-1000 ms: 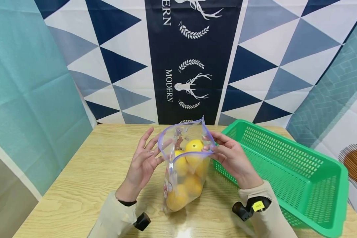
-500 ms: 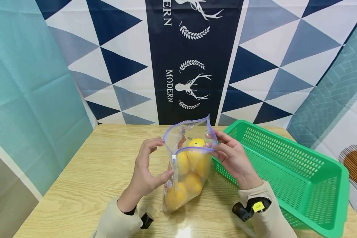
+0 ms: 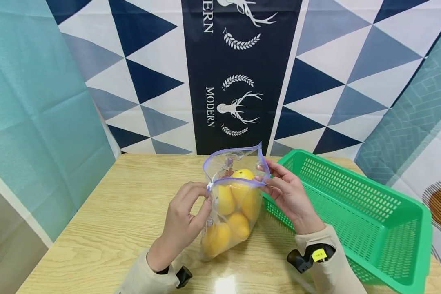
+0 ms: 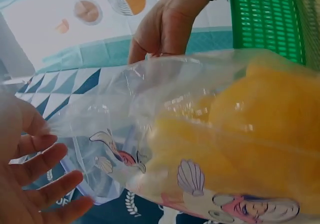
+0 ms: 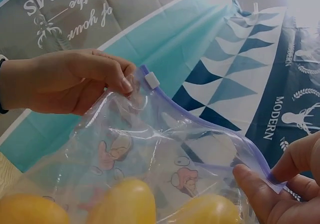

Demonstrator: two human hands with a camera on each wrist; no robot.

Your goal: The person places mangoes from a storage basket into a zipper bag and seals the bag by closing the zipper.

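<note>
A clear zip bag (image 3: 255,212) with a purple-edged mouth stands on the table, its mouth gaping. Several yellow-orange fruits (image 3: 226,200) fill it; their exact kind is unclear. My left hand (image 3: 183,216) pinches the bag's left edge just below the white slider (image 3: 210,185). In the left wrist view, that hand's fingers (image 4: 55,184) spread beside the bag's printed side. With thumb and fingers, my right hand (image 3: 288,192) pinches the purple rim at the right corner. The right wrist view shows both hands at opposite ends of the mouth, the slider (image 5: 151,80) near the left one.
A green plastic basket (image 3: 422,232) stands at the right, close beside the bag and right hand. The wooden table (image 3: 132,196) reaches back to a patterned cloth backdrop (image 3: 154,81). Cloth also hangs at both sides.
My left hand has gone from spread fingers beside the bag to pinching its left edge by the slider. The mouth's front rim has lifted slightly. My right hand keeps its hold.
</note>
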